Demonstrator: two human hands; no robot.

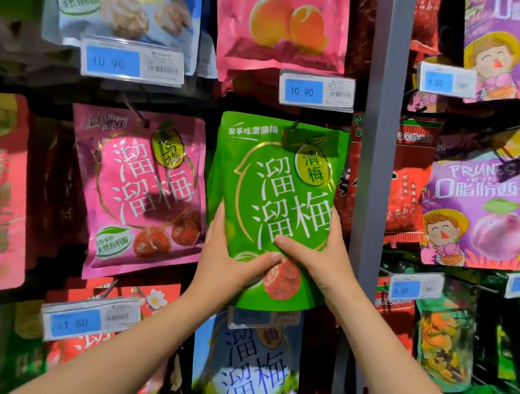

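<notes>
Shop display, snack bags hanging on peg hooks. The green pouch (272,199) is mid-frame, in the column just left of the grey upright (371,181). A pink pouch (142,191) hangs to its left and red packs (402,200) sit beyond the post. Its top edge is at the black hook (294,125); cannot tell whether the hole is threaded on or only lined up.

Both hands hold the lower half of the pouch. Probable reason: the bag is soft, so a low hold on each side keeps the face flat and lets the top be steered at the peg.

Left hand (224,259): reaches up from below at the bag's left edge, thumb across the front, fingers (219,217) running up the edge and behind. Right hand (317,258): mirror pose at the right edge, thumb across the front just above the left thumb, the rest curled behind. Both clasp the pouch and hold nothing else.

The pouch's bottom overlaps a price tag (262,317), with a blue pouch (245,376) below it
</notes>
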